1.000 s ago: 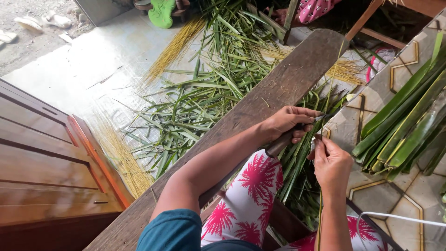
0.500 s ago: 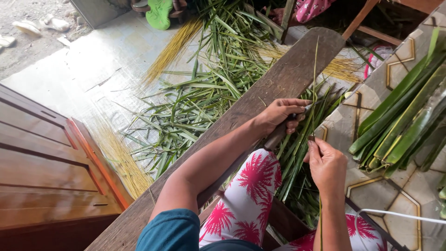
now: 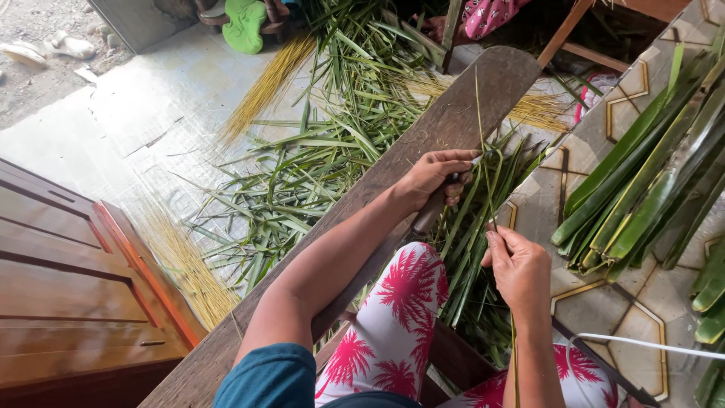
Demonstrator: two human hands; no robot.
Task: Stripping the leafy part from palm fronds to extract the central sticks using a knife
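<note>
So the left hand point(image 3: 436, 177) is wrapped around what looks like a knife handle point(image 3: 427, 215), fingers clenched on it, with the blade end mostly hidden behind the leaves. The right hand point(image 3: 519, 266) pinches a thin leaf midrib point(image 3: 482, 136) between thumb and fingers, and that rib runs up past the knife toward the far end of the wooden plank point(image 3: 423, 143). So the strip being worked sits right between both hands, above the lap in the pink-patterned trousers point(image 3: 393, 325).

Progress-wise, I'd say it's well underway but nowhere near finished: there are piles of yellowish stripped ribs point(image 3: 189, 264) on the floor to the left, plus a big scatter of green leaf trimmings point(image 3: 302, 181). But a thick stack of whole green fronds point(image 3: 649, 181) lies on the tiles to the right, looking untouched, and more leaves hang under the hands
</note>
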